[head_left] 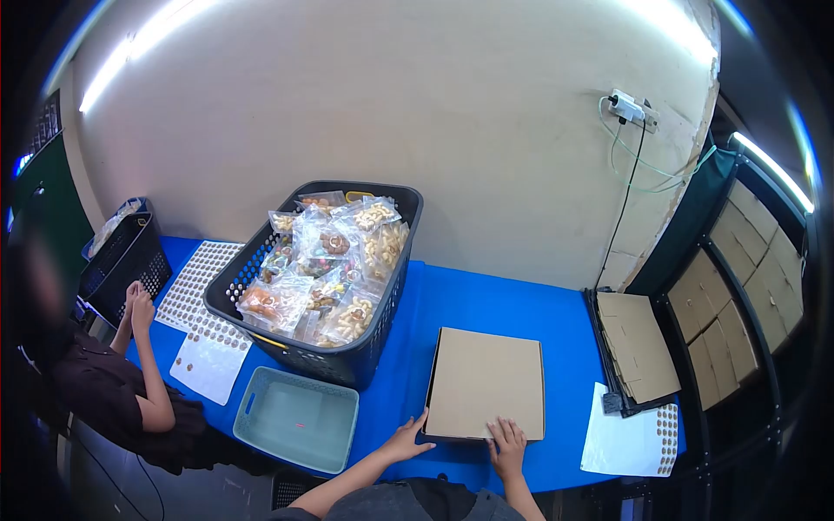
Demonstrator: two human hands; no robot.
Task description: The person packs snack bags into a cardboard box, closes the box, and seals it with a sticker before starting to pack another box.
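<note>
Head view: one box (486, 382), closed, on the blue counter (504, 300) — directly ahead of both hands, neither nearer. Left hand (405, 441), unclenched, at its near left corner; right hand (507, 445), loosely spread, on its near edge. Box near-square — long axis unclear, one side facing the hands.

The blue table (569, 347) carries a black basket (347, 369) piled with clear packets (334, 252), a grey-green tray (295, 417), sticker sheets (195, 291) at left and another sheet (621, 443) at right beside flat cardboard (638, 347), with a wall socket (641, 115) above, shelved cartons (714, 347) to the right and another person (109, 391) at the left end.
</note>
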